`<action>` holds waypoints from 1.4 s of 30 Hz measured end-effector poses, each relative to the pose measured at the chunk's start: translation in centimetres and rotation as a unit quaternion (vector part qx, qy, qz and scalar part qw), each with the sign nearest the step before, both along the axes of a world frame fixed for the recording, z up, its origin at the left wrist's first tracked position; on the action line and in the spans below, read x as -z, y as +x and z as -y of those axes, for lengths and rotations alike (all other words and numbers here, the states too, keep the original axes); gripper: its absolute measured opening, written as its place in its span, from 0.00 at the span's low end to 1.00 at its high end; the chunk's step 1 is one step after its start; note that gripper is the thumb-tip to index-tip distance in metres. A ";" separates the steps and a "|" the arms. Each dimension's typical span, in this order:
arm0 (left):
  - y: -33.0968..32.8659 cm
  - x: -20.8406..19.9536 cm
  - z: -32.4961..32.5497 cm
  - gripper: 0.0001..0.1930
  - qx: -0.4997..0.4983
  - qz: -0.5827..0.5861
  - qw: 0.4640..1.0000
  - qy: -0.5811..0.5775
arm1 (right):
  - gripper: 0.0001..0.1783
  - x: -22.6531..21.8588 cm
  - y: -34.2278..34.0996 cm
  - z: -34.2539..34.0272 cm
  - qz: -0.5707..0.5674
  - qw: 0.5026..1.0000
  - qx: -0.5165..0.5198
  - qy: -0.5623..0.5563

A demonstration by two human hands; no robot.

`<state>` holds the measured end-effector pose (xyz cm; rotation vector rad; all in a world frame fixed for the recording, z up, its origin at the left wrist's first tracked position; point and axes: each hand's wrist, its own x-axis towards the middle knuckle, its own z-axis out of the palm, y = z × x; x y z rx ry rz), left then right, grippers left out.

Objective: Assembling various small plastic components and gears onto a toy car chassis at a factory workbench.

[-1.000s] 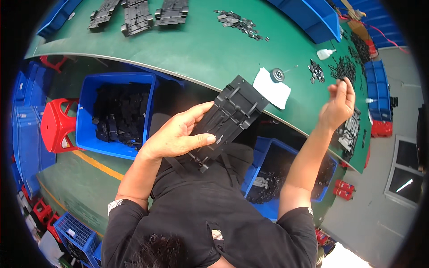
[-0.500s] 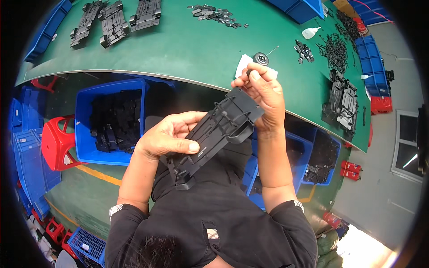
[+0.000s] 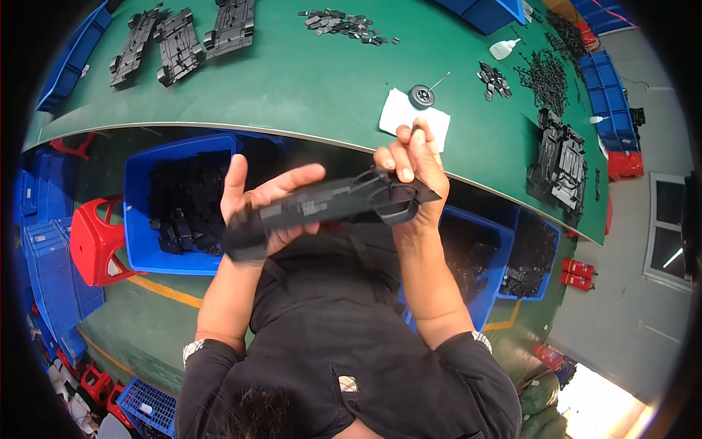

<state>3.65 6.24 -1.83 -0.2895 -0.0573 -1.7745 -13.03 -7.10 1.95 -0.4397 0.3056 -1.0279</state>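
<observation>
A black plastic toy-car chassis (image 3: pixel 322 206) is held level above my lap, smeared by motion. My right hand (image 3: pixel 418 172) grips its right end, and a small dark piece (image 3: pixel 416 129) shows at the raised fingertips. Behind the chassis's left end lies my left hand (image 3: pixel 267 197), thumb and index finger spread wide, the other fingers partly hidden beneath. Just beyond my right hand, a black wheel with a thin metal rod (image 3: pixel 422 96) rests on a white cloth or paper (image 3: pixel 395 115) on the green table (image 3: pixel 241 88).
Several chassis (image 3: pixel 179 45) lie at the far left of the table, others (image 3: pixel 561 161) at the right. Small black parts (image 3: pixel 347 26) sit in piles near a white squeeze bottle (image 3: pixel 504 49). A blue bin (image 3: pixel 135 212) of black parts and a red stool (image 3: pixel 95 241) stand at left.
The chassis has swung from a steep slant to nearly level, turning as it moves. My left thumb has come off it and those fingers have spread. My right hand has lowered slightly.
</observation>
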 end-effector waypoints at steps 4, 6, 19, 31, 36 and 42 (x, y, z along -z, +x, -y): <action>-1.9 0.1 0.5 0.53 -0.043 -0.096 0.994 -0.009 | 0.09 0.1 0.3 -0.5 -0.030 0.992 0.118 -0.015; -2.7 0.2 0.8 0.57 -0.075 -0.069 0.995 -0.016 | 0.08 0.0 0.9 -1.0 -0.077 0.978 0.188 -0.043; -2.6 -4.0 0.4 0.12 -0.185 0.354 0.860 0.318 | 0.09 0.7 0.6 -4.3 -0.230 0.921 0.199 -0.244; 1.3 -5.0 2.6 0.18 -0.254 0.531 0.784 0.198 | 0.08 0.4 -4.5 1.4 -0.372 0.872 0.225 -0.227; 3.8 -5.1 7.1 0.17 -0.275 0.543 0.779 0.152 | 0.08 0.0 -5.5 2.8 -0.390 0.883 0.195 -0.172; 6.5 -2.8 10.9 0.18 -0.295 0.526 0.783 0.149 | 0.10 -0.4 -5.6 3.4 -0.425 0.874 0.188 -0.141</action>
